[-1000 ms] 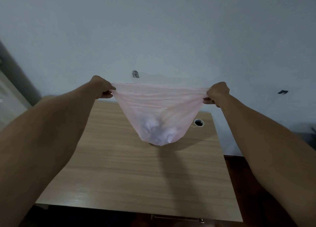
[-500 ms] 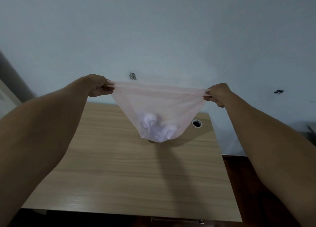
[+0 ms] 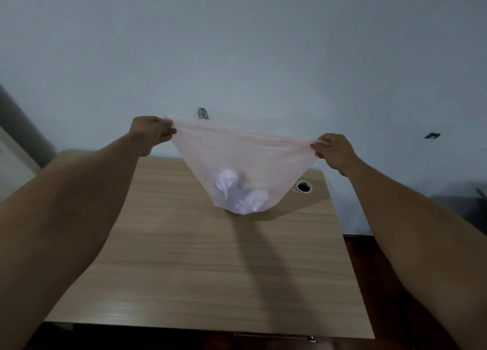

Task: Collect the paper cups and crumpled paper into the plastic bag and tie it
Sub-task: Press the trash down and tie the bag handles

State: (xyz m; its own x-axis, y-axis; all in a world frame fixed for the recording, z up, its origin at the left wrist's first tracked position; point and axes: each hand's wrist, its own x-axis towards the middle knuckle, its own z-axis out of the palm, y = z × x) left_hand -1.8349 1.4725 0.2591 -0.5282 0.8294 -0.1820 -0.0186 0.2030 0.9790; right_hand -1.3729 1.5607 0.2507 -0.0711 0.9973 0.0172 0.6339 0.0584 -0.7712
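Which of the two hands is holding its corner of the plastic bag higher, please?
The left hand holds its corner of the plastic bag higher; the right hand grips its corner lower, so the stretched top edge slopes down towards it.

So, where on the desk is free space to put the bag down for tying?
Nearly the whole desk is bare: the wide middle and near part below the bag. Only the round cable hole at the far right corner interrupts it. The left hand and right hand hold the bag.
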